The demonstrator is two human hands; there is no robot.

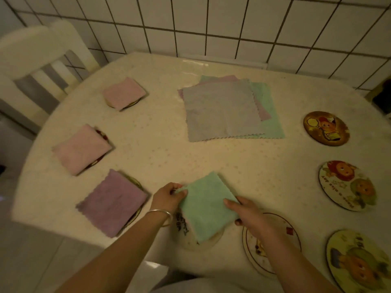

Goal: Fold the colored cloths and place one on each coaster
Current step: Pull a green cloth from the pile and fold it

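Both hands hold a folded green cloth (206,208) near the front edge of the round tabletop (160,153). The left hand (168,197) pinches the cloth's left corner between thumb and fingers, and a metal bangle (160,213) sits on that wrist. The right hand (246,214) grips the cloth's right edge, with the thumb on top and the other fingers under it. The cloth lies over a pale coaster (191,240) and covers most of it. Just beside it on the right, another coaster (254,256) is partly hidden under the right forearm. On the left side, a purple folded cloth (113,203) and two pink folded cloths (81,150) (123,93) each rest on a coaster. A stack of unfolded cloths (224,111), grey on top with pink and green below, lies at the far middle. Three coasters with cartoon pictures (325,127) (347,185) (357,261) lie bare along the right side.
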